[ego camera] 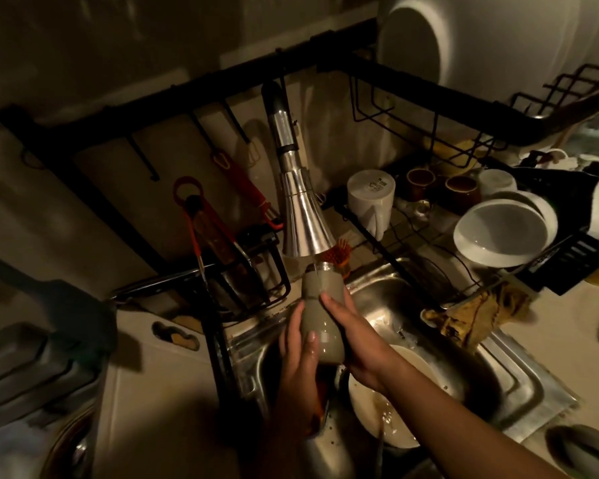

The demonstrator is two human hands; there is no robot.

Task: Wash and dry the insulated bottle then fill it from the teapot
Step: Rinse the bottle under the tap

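I am holding the bottle [320,316] over the sink [514,373], tilted, with its mouth pointing up just beneath the flared head of the faucet [300,216]. My left hand [296,361] is gripping the lower left side, thumb lying across the front. My right hand [355,337] is wrapping it from the right, fingers [329,302] clamped round the body. I cannot tell whether water is running. Under my hands a smeared plate [370,407] is lying in the basin. A crumpled yellowish cloth [478,316] is hanging over the sink's right rim. Beyond it, on the black rack [412,85], a white bowl [500,235] is leaning and a white mug [370,197] is standing upside down.
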